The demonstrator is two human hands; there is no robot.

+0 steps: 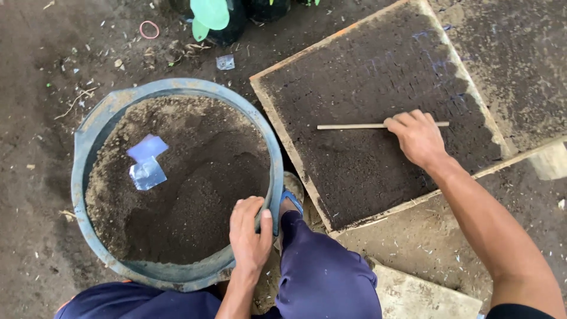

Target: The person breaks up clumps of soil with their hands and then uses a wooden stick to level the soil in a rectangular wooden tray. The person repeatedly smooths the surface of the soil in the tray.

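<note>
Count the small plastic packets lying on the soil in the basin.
2. A bluish packet lies on the soil in the basin's left half; a clear silvery packet lies just below, touching it. Others may be buried.

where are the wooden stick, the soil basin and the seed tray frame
wooden stick [354, 126], head view, on its bare left half.
soil basin [88, 139], head view, on its blue-grey left rim.
seed tray frame [282, 121], head view, on its wooden left edge.
</note>
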